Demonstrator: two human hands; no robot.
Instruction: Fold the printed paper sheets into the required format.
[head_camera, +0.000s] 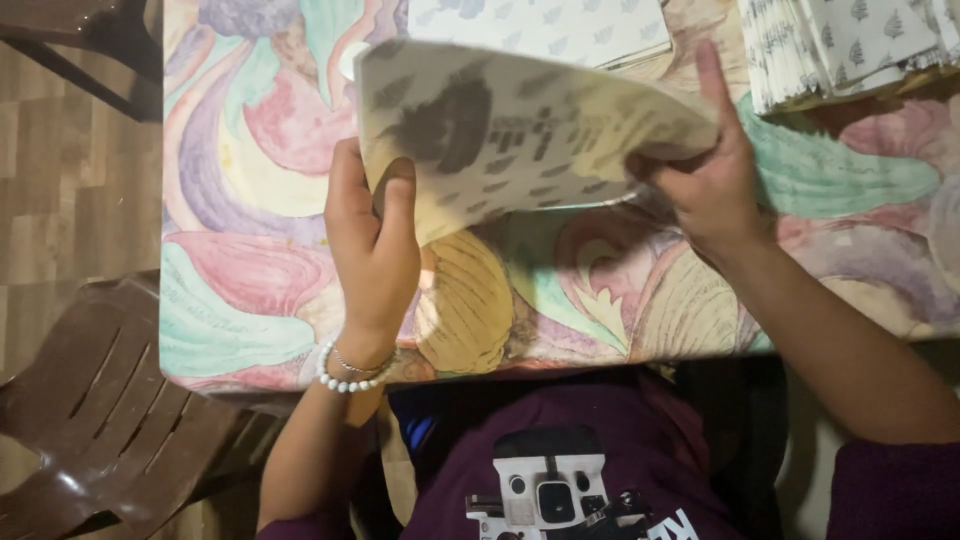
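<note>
Both hands lift a cream printed paper sheet (520, 130) over the floral-cloth table (250, 250): left hand (372, 240) pinching its left edge, right hand (712, 180) gripping the right, forefinger outstretched.

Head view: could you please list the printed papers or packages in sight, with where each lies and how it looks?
Printed paper sheet: held above the table by left hand and right hand; cream, grey marks showing through.
Flat pile of paper: top centre; white, small grey leaf motifs.
Stack of folded papers: top right; white, same motifs.
</note>
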